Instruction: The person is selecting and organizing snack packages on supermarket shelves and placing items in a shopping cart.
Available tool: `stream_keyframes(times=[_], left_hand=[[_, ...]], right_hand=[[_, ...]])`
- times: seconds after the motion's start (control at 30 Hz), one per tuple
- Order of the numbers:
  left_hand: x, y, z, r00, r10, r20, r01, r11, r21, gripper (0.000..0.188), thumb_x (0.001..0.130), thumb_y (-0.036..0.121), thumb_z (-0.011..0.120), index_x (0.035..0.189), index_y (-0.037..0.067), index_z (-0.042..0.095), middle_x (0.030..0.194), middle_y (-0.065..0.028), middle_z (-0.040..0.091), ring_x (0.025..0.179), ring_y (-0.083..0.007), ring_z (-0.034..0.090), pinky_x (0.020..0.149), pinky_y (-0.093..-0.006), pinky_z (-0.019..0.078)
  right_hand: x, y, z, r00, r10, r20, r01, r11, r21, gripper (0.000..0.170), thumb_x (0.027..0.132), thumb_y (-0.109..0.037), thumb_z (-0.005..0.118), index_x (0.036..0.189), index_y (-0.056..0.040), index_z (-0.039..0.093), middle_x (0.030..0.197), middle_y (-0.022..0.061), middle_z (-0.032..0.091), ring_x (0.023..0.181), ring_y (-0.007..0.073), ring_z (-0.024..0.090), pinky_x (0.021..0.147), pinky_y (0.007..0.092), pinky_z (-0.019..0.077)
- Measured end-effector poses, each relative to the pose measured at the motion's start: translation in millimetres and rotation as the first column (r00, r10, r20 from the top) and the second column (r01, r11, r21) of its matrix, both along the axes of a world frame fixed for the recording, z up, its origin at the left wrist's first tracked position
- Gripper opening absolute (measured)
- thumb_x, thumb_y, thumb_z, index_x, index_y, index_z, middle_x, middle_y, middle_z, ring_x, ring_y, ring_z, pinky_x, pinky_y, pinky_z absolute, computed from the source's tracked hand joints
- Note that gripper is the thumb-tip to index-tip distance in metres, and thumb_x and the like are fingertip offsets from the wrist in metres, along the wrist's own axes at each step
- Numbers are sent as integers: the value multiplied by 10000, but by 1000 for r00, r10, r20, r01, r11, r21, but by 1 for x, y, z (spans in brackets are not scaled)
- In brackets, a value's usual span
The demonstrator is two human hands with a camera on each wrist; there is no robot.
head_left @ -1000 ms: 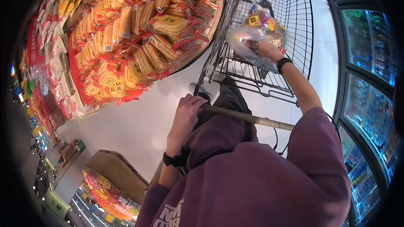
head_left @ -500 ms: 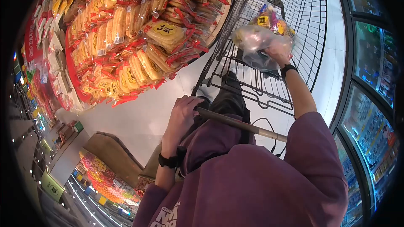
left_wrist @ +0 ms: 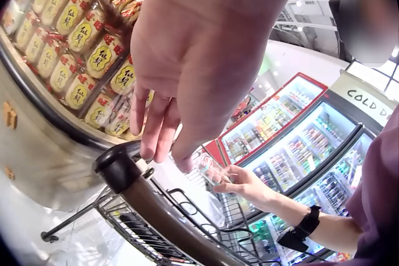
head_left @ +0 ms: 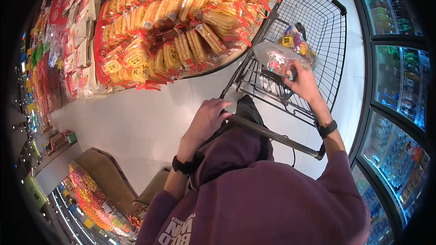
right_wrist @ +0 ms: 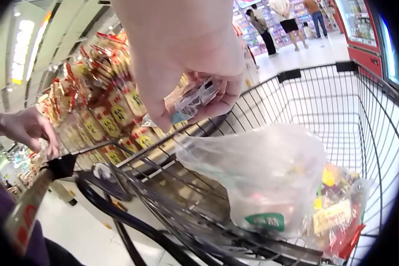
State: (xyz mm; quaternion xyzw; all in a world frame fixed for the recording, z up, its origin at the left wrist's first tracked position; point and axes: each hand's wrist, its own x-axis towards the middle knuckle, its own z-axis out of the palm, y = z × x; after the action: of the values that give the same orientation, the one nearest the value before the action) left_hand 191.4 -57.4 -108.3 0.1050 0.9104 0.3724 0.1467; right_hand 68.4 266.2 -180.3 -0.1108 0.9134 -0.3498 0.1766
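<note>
My right hand (head_left: 303, 84) pinches a small clear plastic package (right_wrist: 198, 96) between thumb and fingers. It is above the rear of the shopping cart (right_wrist: 299, 72), beside a translucent plastic bag (right_wrist: 268, 166) with a green label. Colourful snack packs (right_wrist: 336, 216) lie against that bag in the cart. At the left end of the cart's handle (head_left: 272, 134) is my left hand (head_left: 206, 120), fingers extended and slightly bent, not wrapped round the bar. The left wrist view shows its fingers hanging over the black end cap (left_wrist: 118, 167); contact there is unclear.
A round display of wrapped crackers (head_left: 172, 54) stands left of the cart. Lit drink fridges (head_left: 395, 140) line the right side. A brown bench-like piece (head_left: 102, 172) is at lower left. Several people stand farther off, one in a white top (right_wrist: 282, 5).
My right hand has come up from the plastic bag towards the handle, with the small package in its fingers. My left hand's fingers have spread and loosened at the handle's end.
</note>
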Motion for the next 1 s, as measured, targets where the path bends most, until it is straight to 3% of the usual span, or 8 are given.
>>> stream_keyframes(times=[0.23, 0.27, 0.5, 0.63, 0.67, 0.73, 0.8, 1.0], left_hand=[[13, -7, 50, 944, 229, 236, -320, 807, 496, 250, 970, 85, 674, 1195, -5, 613, 1025, -98, 721, 858, -151, 685, 773, -314, 543], [16, -15, 54, 924, 234, 303, -371, 741, 559, 226, 984, 84, 655, 1184, -14, 614, 1031, -93, 720, 854, -139, 683, 769, -302, 540], [63, -100, 77, 830, 390, 398, -548, 442, 710, 200, 994, 141, 662, 1096, -31, 675, 905, -25, 685, 730, -79, 616, 678, -251, 491], [104, -164, 84, 799, 460, 387, -564, 353, 746, 215, 961, 162, 706, 1089, -9, 688, 929, -47, 709, 729, -91, 627, 682, -257, 497], [113, -175, 86, 775, 511, 372, -579, 336, 743, 212, 958, 133, 697, 1114, -11, 678, 938, -55, 714, 752, -103, 639, 709, -269, 501], [128, -195, 93, 716, 607, 345, -607, 298, 737, 229, 952, 73, 679, 1163, -14, 658, 956, -70, 725, 798, -128, 664, 762, -293, 510], [136, -204, 100, 632, 698, 338, -591, 151, 792, 208, 929, 114, 721, 1101, 1, 688, 933, -54, 723, 796, -111, 651, 725, -282, 507], [163, -258, 106, 545, 770, 332, -539, 19, 842, 157, 921, 105, 737, 1048, 18, 709, 972, -31, 724, 822, -90, 643, 710, -263, 494]], right_hand=[[37, -81, 123, 948, 288, -136, -310, 932, -189, 438, 744, -170, 830, 1103, -40, 615, 929, 137, 696, 801, 291, 689, 744, 368, 540], [42, -100, 129, 927, 331, -176, -368, 895, -252, 433, 731, -186, 809, 1090, -59, 604, 962, 159, 709, 861, 368, 693, 764, 412, 557], [76, -228, 177, 791, 500, -352, -600, 747, -287, 476, 824, -300, 802, 1193, -63, 618, 1021, 169, 714, 866, 377, 694, 747, 430, 553], [91, -292, 198, 797, 603, -42, -576, 737, -354, 427, 854, -238, 815, 1185, -27, 647, 1073, 132, 714, 892, 204, 701, 784, 330, 545], [98, -308, 194, 818, 568, -92, -536, 693, -482, 355, 889, -260, 785, 1128, -24, 668, 889, 102, 713, 766, 154, 659, 716, 308, 518], [114, -342, 186, 852, 523, -18, -432, 683, -589, 333, 899, -225, 782, 1131, -17, 663, 905, 62, 709, 785, 108, 634, 710, 290, 510], [127, -370, 185, 833, 535, 141, -305, 657, -690, 289, 931, -161, 757, 1161, -28, 643, 988, -16, 674, 889, 56, 591, 778, 253, 490], [153, -441, 186, 759, 617, 207, -254, 574, -779, 285, 981, -153, 686, 1212, -10, 598, 993, 18, 698, 876, 40, 603, 740, 235, 481]])
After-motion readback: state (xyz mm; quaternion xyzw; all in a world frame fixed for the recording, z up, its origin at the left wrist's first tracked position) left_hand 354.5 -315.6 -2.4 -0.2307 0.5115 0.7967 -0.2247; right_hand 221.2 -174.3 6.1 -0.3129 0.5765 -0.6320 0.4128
